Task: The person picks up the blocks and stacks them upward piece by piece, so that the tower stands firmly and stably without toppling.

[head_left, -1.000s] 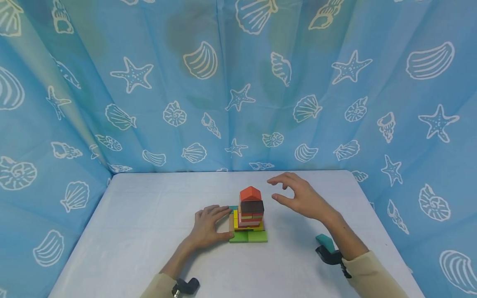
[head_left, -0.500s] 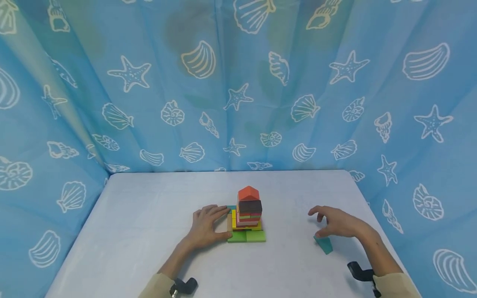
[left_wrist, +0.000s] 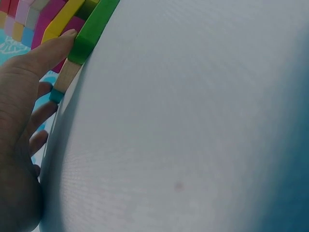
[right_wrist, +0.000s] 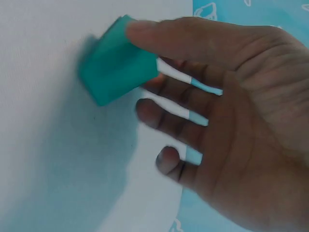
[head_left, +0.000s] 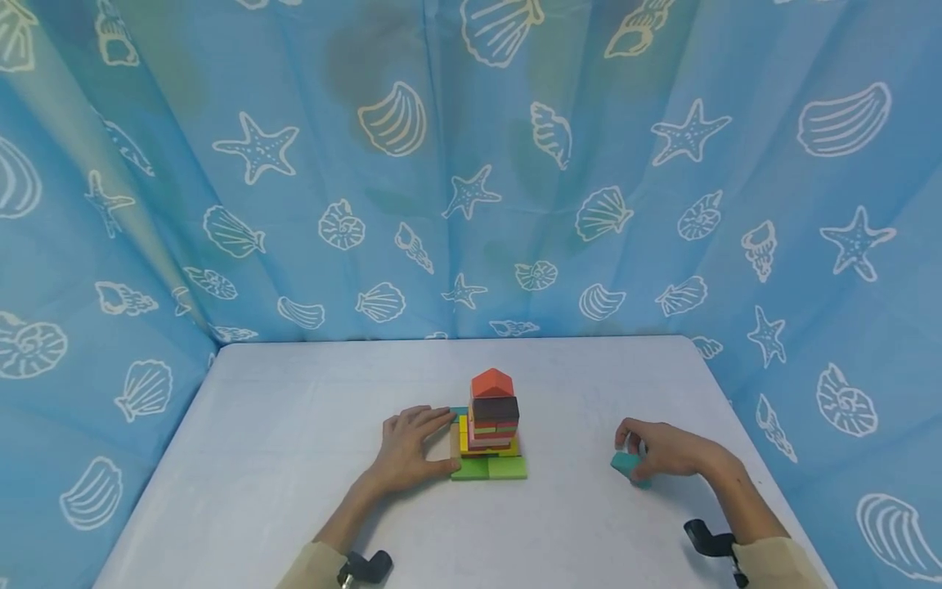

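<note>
A layered tower of coloured blocks stands at mid-table on a low base of green, yellow, tan and teal pieces. Its top is a red block with a peaked roof shape, above a dark brown one. My left hand rests at the base's left side, thumb touching the green block and fingertips by the teal piece at the back. Off to the right, my right hand pinches a teal, peaked block between thumb and fingers; the other fingers are loosely bent.
A white-covered table carries everything. Behind and at both sides hangs a blue curtain with shell and starfish prints. Black wrist-camera mounts sit on both forearms beside beige sleeves.
My right hand has come away from beside the tower, moved right and toward me, and taken hold of the teal block lying there. My left hand stays at the base.
</note>
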`<action>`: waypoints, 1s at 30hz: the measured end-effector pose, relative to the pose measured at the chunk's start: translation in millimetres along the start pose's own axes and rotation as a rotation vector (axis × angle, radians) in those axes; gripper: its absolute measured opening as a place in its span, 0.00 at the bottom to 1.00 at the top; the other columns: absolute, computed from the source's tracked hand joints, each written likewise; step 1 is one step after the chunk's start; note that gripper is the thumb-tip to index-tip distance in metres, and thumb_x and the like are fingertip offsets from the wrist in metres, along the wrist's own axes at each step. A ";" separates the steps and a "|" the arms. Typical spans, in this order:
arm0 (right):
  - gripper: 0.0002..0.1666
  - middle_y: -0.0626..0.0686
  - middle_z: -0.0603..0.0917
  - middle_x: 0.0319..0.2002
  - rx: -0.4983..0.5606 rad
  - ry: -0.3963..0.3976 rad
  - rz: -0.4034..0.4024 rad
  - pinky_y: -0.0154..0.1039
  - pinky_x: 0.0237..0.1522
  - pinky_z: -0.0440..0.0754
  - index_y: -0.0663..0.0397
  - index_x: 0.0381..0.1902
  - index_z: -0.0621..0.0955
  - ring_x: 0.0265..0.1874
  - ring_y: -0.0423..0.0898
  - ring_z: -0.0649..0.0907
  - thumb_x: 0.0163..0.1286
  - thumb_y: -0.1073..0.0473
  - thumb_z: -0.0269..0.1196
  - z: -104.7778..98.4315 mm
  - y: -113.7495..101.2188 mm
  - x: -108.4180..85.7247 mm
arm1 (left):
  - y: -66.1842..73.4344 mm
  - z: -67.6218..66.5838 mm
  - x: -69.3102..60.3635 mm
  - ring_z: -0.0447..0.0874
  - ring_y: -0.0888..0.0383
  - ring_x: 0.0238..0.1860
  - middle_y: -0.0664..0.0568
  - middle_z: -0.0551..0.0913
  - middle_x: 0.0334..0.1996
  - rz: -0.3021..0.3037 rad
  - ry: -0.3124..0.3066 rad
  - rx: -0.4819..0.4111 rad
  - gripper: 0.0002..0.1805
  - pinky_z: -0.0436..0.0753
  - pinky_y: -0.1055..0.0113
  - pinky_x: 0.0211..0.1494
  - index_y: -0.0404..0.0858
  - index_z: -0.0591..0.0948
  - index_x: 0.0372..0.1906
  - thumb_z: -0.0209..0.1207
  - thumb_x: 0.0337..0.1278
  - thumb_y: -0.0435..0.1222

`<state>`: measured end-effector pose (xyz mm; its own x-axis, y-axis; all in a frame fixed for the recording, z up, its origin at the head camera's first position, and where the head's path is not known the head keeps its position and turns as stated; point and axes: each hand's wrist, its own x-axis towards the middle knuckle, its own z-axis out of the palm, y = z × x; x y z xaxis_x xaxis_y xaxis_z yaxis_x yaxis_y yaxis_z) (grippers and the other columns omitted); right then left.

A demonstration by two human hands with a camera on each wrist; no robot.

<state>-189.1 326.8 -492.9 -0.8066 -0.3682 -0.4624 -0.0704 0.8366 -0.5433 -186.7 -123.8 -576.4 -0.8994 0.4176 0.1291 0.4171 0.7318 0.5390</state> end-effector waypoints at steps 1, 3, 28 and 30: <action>0.27 0.51 0.78 0.40 0.011 0.015 -0.019 0.43 0.37 0.75 0.52 0.51 0.77 0.37 0.48 0.76 0.54 0.63 0.75 0.6 -0.8 2.2 | 0.1 -0.2 -0.1 0.58 0.47 0.74 0.58 0.69 0.73 -0.002 -0.002 0.000 0.45 0.56 0.37 0.68 0.57 0.69 0.74 0.62 0.50 0.68; 0.27 0.50 0.79 0.41 0.017 0.050 -0.057 0.42 0.38 0.77 0.52 0.52 0.78 0.39 0.48 0.76 0.55 0.63 0.74 1.6 -3.2 6.9 | 0.5 -0.3 -0.3 0.58 0.47 0.74 0.58 0.69 0.73 -0.005 -0.005 0.001 0.45 0.56 0.37 0.68 0.57 0.69 0.74 0.62 0.50 0.68; 0.20 0.36 0.81 0.49 -0.037 0.370 -0.608 0.40 0.44 0.82 0.32 0.52 0.83 0.47 0.40 0.79 0.65 0.59 0.71 -40.5 -147.3 -4.8 | -2.3 0.5 0.0 0.57 0.48 0.74 0.59 0.69 0.73 -0.002 -0.002 0.010 0.45 0.56 0.38 0.68 0.57 0.69 0.74 0.61 0.50 0.69; 0.20 0.35 0.80 0.49 -0.043 0.367 -0.651 0.40 0.46 0.83 0.32 0.52 0.83 0.49 0.39 0.79 0.65 0.59 0.70 -37.5 -156.9 -6.6 | -2.6 0.9 0.3 0.57 0.49 0.74 0.59 0.69 0.73 -0.005 -0.003 0.019 0.45 0.56 0.39 0.68 0.58 0.68 0.74 0.61 0.50 0.69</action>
<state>-194.8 213.2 -378.3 -0.7373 -0.6417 0.2110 -0.6176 0.5137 -0.5956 -187.9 -125.1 -578.5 -0.9011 0.4156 0.1235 0.4150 0.7442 0.5234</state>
